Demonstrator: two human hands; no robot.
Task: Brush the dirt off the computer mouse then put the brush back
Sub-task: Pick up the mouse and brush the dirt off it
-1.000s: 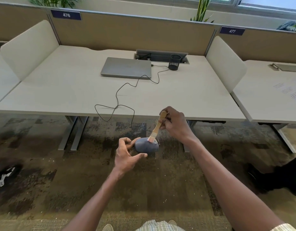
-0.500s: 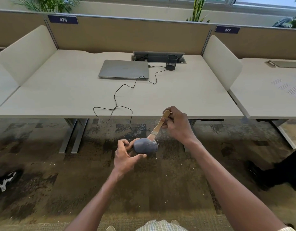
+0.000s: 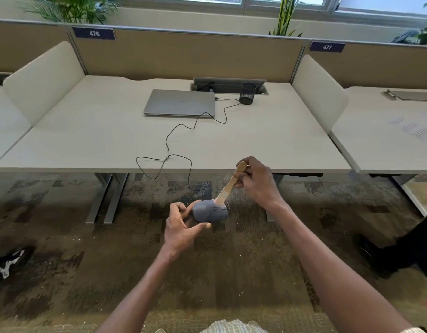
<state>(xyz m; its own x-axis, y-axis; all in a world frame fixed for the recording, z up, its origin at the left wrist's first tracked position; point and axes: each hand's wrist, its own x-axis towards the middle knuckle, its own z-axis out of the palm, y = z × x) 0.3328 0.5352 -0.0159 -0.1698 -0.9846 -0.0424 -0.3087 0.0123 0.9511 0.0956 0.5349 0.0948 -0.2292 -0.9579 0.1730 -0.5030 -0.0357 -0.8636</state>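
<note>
A dark grey computer mouse point(image 3: 208, 210) is held in the air over the carpet, in front of the desk edge. My left hand point(image 3: 181, 228) grips it from the left and below. Its black cable point(image 3: 168, 150) runs up onto the desk to the laptop. My right hand point(image 3: 256, 181) pinches the wooden handle of a small brush point(image 3: 230, 186). The pale bristles touch the mouse's top right side. The handle leans up and to the right.
On the beige desk point(image 3: 87, 131) lie a closed grey laptop point(image 3: 181, 102) and a black mesh pen cup point(image 3: 248, 93) at the back. White dividers stand at both desk sides. A shoe point(image 3: 5, 265) is at the left, a person's dark leg point(image 3: 409, 248) at the right.
The brush has shifted slightly along the top of the mouse, with its handle leaning more to the right. My view has tilted a little. Both hands keep their grips.
</note>
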